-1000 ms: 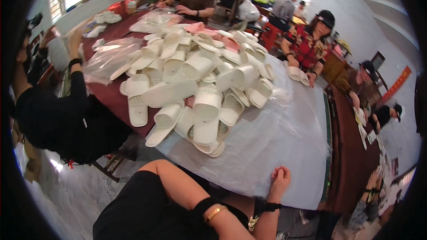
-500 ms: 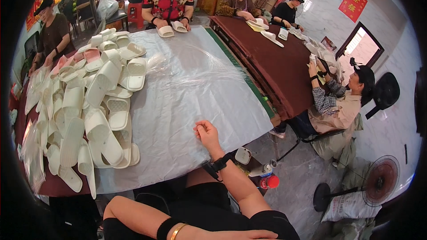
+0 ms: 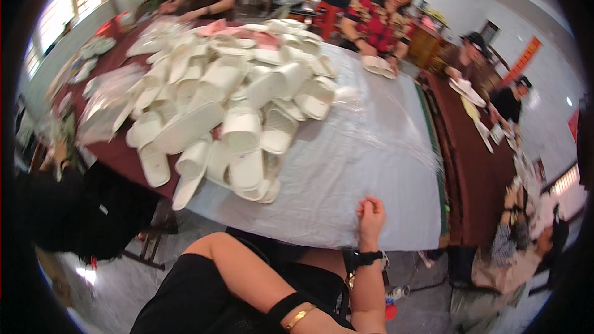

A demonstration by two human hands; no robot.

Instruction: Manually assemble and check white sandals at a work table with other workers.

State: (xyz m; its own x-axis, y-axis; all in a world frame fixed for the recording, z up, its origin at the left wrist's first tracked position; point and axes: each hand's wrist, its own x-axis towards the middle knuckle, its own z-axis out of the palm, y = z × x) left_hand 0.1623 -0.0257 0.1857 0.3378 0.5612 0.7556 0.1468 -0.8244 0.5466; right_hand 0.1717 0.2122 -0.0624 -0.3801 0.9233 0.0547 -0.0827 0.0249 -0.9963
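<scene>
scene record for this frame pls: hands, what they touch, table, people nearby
right hand: right hand closed in a loose fist at the near edge of the clear plastic sheet, apparently pinching it
left hand: out of frame; only the forearm with a gold bracelet shows
table: pile of white slippers on its left half
wrist: black watch on right wrist
people: several seated around this table and the dark table to the right

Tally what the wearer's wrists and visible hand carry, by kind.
Black wristwatch: 1
Black band: 1
Gold bangle: 1
Clear plastic sheet, edge in the grip of the right hand: 1
Total: 4
</scene>
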